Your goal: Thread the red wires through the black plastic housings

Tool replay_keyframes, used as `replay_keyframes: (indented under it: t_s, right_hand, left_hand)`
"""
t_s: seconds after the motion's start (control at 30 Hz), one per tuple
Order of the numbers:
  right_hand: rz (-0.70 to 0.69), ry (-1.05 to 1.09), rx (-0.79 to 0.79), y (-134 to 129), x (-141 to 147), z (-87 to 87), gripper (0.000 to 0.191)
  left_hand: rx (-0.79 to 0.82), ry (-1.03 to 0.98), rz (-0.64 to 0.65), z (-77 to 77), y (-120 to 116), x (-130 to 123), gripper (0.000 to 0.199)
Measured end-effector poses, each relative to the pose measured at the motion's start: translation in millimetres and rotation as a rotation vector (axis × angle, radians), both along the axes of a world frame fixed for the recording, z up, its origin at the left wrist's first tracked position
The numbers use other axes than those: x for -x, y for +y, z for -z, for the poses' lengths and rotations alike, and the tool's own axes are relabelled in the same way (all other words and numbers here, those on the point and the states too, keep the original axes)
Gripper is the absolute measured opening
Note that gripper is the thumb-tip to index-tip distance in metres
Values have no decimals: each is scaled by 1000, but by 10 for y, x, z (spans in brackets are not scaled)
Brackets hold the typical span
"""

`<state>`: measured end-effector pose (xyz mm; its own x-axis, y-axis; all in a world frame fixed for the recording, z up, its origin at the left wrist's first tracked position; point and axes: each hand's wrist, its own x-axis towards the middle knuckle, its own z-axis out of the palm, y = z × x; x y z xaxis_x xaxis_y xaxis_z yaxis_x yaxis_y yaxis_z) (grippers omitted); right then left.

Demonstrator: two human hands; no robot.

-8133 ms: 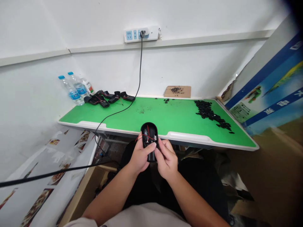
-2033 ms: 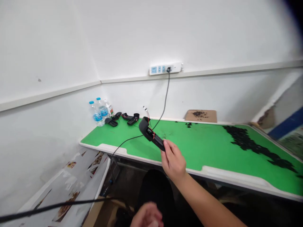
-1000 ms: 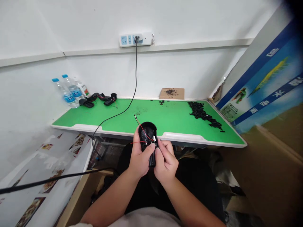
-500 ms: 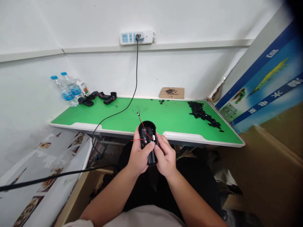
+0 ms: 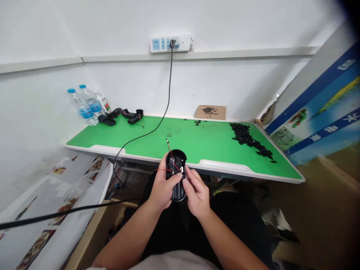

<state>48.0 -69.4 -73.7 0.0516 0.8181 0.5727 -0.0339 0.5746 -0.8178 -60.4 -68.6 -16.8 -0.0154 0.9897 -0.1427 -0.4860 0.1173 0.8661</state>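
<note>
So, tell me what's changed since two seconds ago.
The black housing was drawn back from over the green table; the left hand took hold of it, while the right hand moved from its handle to its right side. The bottles stayed put.

"What is the person wearing on top?"

"A pale grey shirt (image 5: 171, 261), plain in the strip that shows along the bottom edge."

"And the arms?"

"The left forearm (image 5: 126, 232) and right forearm (image 5: 229, 240) are bare, and so are the left hand (image 5: 161, 189) and right hand (image 5: 199, 195). The shirt's sleeve length is out of sight."

"Below that?"

"Black trousers (image 5: 239, 217) over both legs, too dark for seams or pockets to be made out."
</note>
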Motion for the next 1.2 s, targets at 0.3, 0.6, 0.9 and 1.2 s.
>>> replay_keyframes:
  t_s: [0.3,0.6,0.9,1.2]
  right_hand:
    - [96,21,-1,248,-35,32,33]
    - [-219,-642,-45,262,534,-302,19]
    - [100,-330,120,260,615,-134,20]
    - [277,-50,270,281,651,-90,23]
  left_hand:
    - [127,194,96,204,-243,555,83]
    - [-300,884,-118,372,-126,780,64]
    - [-186,745,-231,367,-109,607,57]
    - [-159,636,-233,353,-67,480,59]
